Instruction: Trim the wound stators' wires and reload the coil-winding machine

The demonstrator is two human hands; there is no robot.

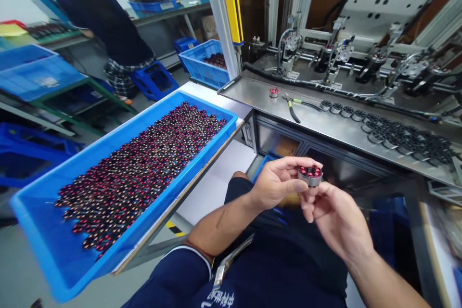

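Observation:
A small round motor stator (310,176) with red windings and a grey metal rim is held in front of my body. My left hand (276,184) grips its rim between thumb and fingers. My right hand (341,214) has its thumb and fingers closed at the underside, where its exact hold is partly hidden. On the metal bench ahead stands a similar red-wound stator (274,92), beside pliers (291,108) with green-and-black handles. Rows of dark round motor parts (393,134) run along the bench to the right. A blue tray (32,231) at left is full of red-and-black wound parts.
Behind the metal bench (260,101) is a machine with several clamping fixtures (342,53). A yellow upright bar (231,2) marks its left corner. A blue crate (207,70) holds more parts. At far left a co-worker (104,19) leans over another bench near blue stools (153,79).

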